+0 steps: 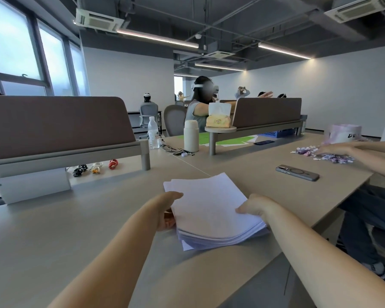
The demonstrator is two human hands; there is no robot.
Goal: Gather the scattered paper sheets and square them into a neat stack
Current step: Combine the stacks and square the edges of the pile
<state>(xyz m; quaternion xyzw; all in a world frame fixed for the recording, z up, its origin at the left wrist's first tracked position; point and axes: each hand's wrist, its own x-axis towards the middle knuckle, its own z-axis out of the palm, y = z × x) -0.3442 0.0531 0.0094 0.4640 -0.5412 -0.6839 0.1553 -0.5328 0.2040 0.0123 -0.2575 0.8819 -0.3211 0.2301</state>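
A thick pile of white paper sheets point(209, 210) is held a little above the beige desk point(76, 230) in front of me. Its edges are slightly fanned, and one corner pokes out at the near left. My left hand point(168, 208) grips the pile's left edge, thumb on top and fingers underneath. My right hand point(257, 206) grips the right edge, with the thumb lying on the top sheet.
A phone point(297, 172) lies face down to the right. Another person's hands point(338, 150) sort puzzle pieces at the far right. Desk dividers point(58, 125), a white box point(33, 187), cables point(93, 168), a water bottle point(153, 135) and a flask point(191, 136) stand behind.
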